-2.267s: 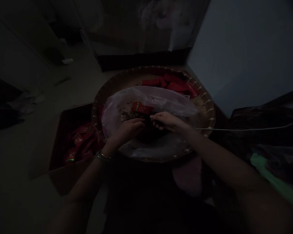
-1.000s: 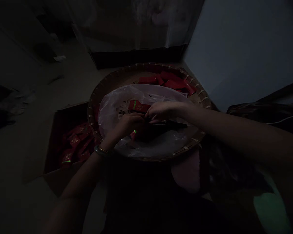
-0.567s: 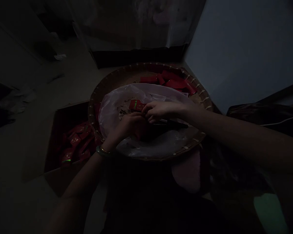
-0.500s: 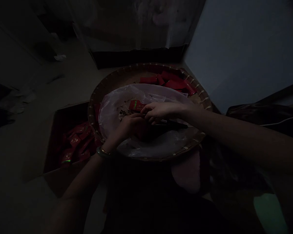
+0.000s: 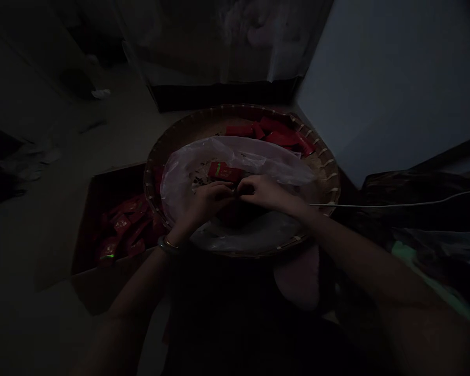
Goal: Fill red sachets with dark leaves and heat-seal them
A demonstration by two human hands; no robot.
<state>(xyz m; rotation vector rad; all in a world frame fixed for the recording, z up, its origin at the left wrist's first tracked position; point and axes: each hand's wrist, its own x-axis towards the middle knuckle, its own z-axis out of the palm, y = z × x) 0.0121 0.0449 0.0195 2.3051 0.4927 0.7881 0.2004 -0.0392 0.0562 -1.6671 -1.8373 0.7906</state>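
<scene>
At frame centre, left hand and right hand nearly meeting just below red packet; cannot tell whether gripping anything. Judged partway: many packets in box, left; red pieces in tray, upper centre.

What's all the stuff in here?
Woven tray: one, brown, middle
Plastic: one, whitish, in tray
Striped packet: one, red and green, on plastic
Bits: many, dark, on plastic
Tray packets: several, red, mostly tray's far right
Box: one, brown, left of tray
Box packets: many, red, in box
Cord: one, white, right
Wall: one, pale, back right
Pink thing: one, below tray
Green thing: one, far right
Other stuff: too dark to tell
Bangles: two, greenish and gold, left wrist
Left hand: one, over plastic
Right hand: one, beside it
</scene>
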